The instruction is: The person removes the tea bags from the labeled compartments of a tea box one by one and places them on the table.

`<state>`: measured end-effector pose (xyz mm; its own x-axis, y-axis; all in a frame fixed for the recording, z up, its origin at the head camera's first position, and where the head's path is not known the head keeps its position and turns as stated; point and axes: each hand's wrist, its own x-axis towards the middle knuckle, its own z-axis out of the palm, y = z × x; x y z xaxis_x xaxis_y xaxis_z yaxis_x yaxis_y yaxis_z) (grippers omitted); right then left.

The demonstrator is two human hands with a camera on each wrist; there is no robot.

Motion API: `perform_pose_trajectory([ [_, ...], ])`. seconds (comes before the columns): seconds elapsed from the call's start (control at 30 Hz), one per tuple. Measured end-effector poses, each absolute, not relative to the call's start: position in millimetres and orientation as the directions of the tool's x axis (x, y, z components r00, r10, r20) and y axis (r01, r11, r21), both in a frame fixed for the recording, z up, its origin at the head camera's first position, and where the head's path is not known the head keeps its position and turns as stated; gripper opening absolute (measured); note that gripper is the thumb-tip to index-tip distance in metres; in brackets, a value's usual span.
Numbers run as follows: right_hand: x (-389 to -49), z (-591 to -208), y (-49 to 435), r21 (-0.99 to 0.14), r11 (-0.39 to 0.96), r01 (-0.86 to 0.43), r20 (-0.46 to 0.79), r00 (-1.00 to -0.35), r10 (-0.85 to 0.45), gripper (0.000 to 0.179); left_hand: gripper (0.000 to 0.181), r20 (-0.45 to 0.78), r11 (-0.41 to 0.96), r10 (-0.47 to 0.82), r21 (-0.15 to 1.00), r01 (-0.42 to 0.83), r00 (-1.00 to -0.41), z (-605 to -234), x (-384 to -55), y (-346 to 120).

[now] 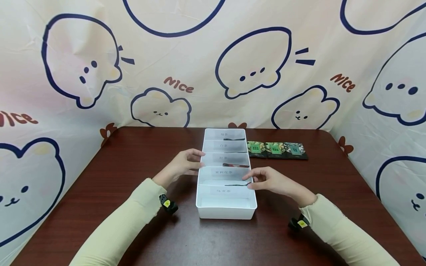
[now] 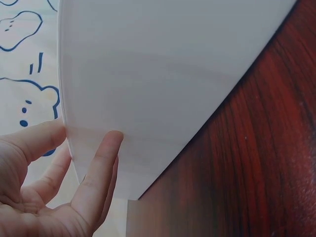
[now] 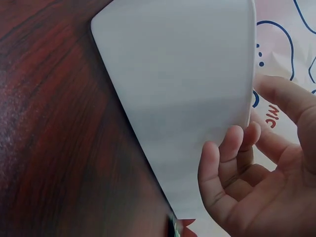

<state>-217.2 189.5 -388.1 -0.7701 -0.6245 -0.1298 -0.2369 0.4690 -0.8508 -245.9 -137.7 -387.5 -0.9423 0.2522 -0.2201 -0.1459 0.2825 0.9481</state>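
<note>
A long white divided box stands lengthwise on the table, with a printed label in each compartment. My left hand is at its left side; in the left wrist view, relaxed fingers touch the outer wall and the thumb meets the rim. At the right rim is my right hand, index finger reaching over a near compartment and thumb by the edge. Loosely bent fingers lie beside the outer wall. Close to that thumb shows the thin edge of a dark packet.
Other thin dark packets stand in farther compartments, with only edges showing. Three green-and-black packets lie in a row on the dark wooden table, right of the box. A cartoon-printed curtain borders the table.
</note>
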Motion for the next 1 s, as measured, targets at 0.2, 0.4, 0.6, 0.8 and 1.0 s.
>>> perform_pose_trajectory([
  [0.2,-215,-385,187,-0.828,0.507,-0.240,-0.162,-0.763,-0.626,0.030,0.044,-0.221,0.275,0.249,0.950,-0.150,-0.943,-386,-246,-137],
  [0.4,-215,-381,184,-0.802,0.529,-0.277,-0.162,-0.751,-0.640,0.026,0.045,-0.223,0.275,0.250,0.949,-0.152,-0.942,-386,-246,-138],
  [0.6,-214,-379,182,-0.761,0.565,-0.318,-0.154,-0.758,-0.634,0.019,0.046,-0.221,0.279,0.254,0.949,-0.147,-0.942,-387,-246,-138],
  [0.8,-209,-377,180,-0.707,0.611,-0.356,-0.101,-0.804,-0.586,0.011,0.045,-0.221,0.281,0.252,0.948,-0.147,-0.942,-387,-245,-138],
  [1.0,-202,-371,173,-0.625,0.648,-0.436,0.009,-0.834,-0.552,0.005,0.045,-0.220,0.284,0.249,0.948,-0.146,-0.943,-387,-245,-138],
])
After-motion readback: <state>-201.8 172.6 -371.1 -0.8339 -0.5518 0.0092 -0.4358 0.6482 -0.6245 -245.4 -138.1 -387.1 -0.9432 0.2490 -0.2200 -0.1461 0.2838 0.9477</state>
